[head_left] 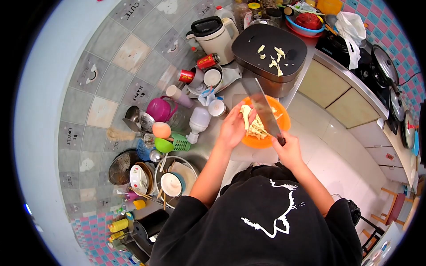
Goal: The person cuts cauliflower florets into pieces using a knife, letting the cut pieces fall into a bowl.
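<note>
Over an orange bowl (282, 116), my left hand (234, 126) holds a pale yellow vegetable piece (245, 116) between thumb and fingers. My right hand (288, 148) is closed round the handle of a cleaver (262, 104), whose broad blade points up and to the left, close beside the piece. Pale vegetable pieces (256, 128) lie in the bowl, partly hidden by the blade and my left hand. More pale scraps (277, 57) rest on the dark lid (290, 44) of a large box-shaped appliance beyond the bowl.
Left of my hands stand a white pump bottle (199, 119), a white-lidded jar (217, 107) and a green basket (181, 142). Bowls and chopsticks fill a metal basin (193, 170) at lower left. A white kettle-like appliance (213, 40) is at the back; a stove (364, 66) is at right.
</note>
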{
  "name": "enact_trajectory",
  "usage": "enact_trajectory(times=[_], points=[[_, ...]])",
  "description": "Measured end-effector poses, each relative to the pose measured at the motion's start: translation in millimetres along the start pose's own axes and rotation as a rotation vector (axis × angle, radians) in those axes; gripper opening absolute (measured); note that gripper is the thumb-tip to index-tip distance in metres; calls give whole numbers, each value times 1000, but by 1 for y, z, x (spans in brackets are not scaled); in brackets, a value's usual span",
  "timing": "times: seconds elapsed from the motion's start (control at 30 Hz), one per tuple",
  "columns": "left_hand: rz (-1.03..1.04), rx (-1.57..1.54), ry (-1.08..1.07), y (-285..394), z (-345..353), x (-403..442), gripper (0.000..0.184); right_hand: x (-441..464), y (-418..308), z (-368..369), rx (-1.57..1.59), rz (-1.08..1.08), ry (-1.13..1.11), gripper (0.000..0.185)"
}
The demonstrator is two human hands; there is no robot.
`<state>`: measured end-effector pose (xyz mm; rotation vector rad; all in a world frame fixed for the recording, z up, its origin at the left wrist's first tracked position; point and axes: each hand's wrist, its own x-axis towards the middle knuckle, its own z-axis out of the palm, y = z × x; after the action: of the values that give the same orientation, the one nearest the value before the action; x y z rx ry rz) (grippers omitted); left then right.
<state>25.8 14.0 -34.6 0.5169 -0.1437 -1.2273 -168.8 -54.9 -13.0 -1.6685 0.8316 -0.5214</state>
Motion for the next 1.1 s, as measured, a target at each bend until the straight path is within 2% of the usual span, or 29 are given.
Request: enact_trajectory(times=[0.07, 0.13, 0.17, 0.2, 0.23, 0.3, 0.37, 0.4, 0.47, 0.6, 0.67, 0.83, 0.9, 1.0, 1.07, 1.1], points=[[18, -67, 2, -8, -8, 9, 31, -5, -6, 0, -31, -19, -9, 32], [111, 124, 146, -13, -7, 16, 23, -10, -17, 1, -93, -118, -44, 33], [109, 126, 146, -14, -7, 19, 23, -12, -24, 3, -85, -173, -49, 38], [122, 30, 245, -16, -8, 21, 20, -13, -22, 5, -82, -172, -48, 38], [135, -66, 344, -17, -8, 23, 17, -15, -18, 9, -146, -276, -49, 42], [171, -110, 395, -20, -10, 28, 16, -14, -13, 13, -267, -450, -54, 50], [197, -218, 467, -22, -15, 32, 12, -15, -19, 14, -329, -471, -60, 50], [198, -216, 469, -21, -20, 32, 12, -15, -22, 15, -395, -495, -62, 49], [114, -249, 335, -20, -30, 31, 13, -14, -20, 18, -432, -512, -24, 48], [127, -197, 238, -25, -39, 32, 17, -12, -20, 22, -537, -574, 77, 42], [107, -222, 115, -26, -35, 32, 18, -12, -21, 23, -538, -578, 89, 40], [119, -167, 37, -34, -37, 32, 21, -13, -25, 23, -580, -576, 113, 37], [124, -179, 36, -37, -32, 29, 22, -13, -26, 21, -573, -524, 44, 42], [219, -140, 62, -41, -24, 28, 24, -15, -28, 17, -531, -460, -35, 52], [475, 44, 119, -42, -23, 30, 25, -18, -28, 16, -528, -436, -62, 56], [475, 45, 118, -41, -22, 30, 25, -18, -28, 15, -524, -414, -89, 60]])
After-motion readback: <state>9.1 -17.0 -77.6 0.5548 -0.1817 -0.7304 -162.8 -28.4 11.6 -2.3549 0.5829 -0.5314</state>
